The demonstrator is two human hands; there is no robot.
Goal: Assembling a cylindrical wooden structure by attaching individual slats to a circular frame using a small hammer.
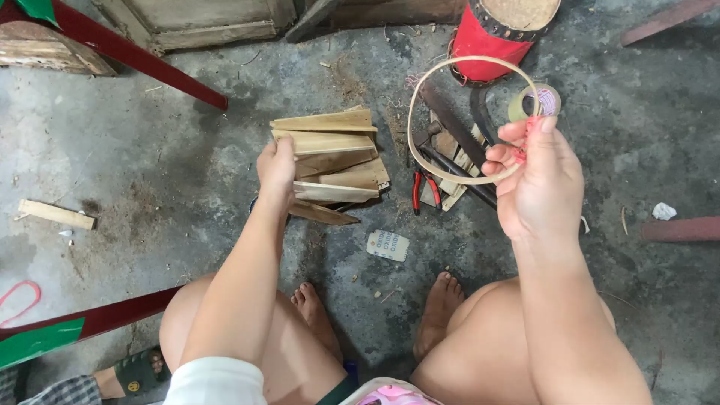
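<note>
On a grey concrete floor (150,172), seen from above, a person sits with bare knees apart and bare feet flat on the ground. Red metal bars (142,64) cross the upper left and lower left corners, the lower one with green tape on it; a weathered wooden frame (202,22) sits at the top edge. Red cylinder (495,30) with a pale top lies at top centre-right. Left hand (276,171) is down at the left edge of a stack of flat wood pieces (334,161), fingers curled closed around the ends of the pieces; the stack fans out to the right, resting on the floor just ahead of the left knee. Right hand (536,176) is raised, thumb and fingers pinched tight on a thin bamboo hoop (420,90); the hoop stands out to the upper left of the hand, over the tools, its far rim crossing in front of the red cylinder. Under the hoop lie dark tools (450,127), with red-handled pliers (425,191) just beside them. Roll of clear tape (551,96) sits right behind the right fingertips. Loose wood strip (56,214) lies far left, well apart. Small printed card (388,245) lies between the feet and the stack. White scrap (663,211) sits far right.
</note>
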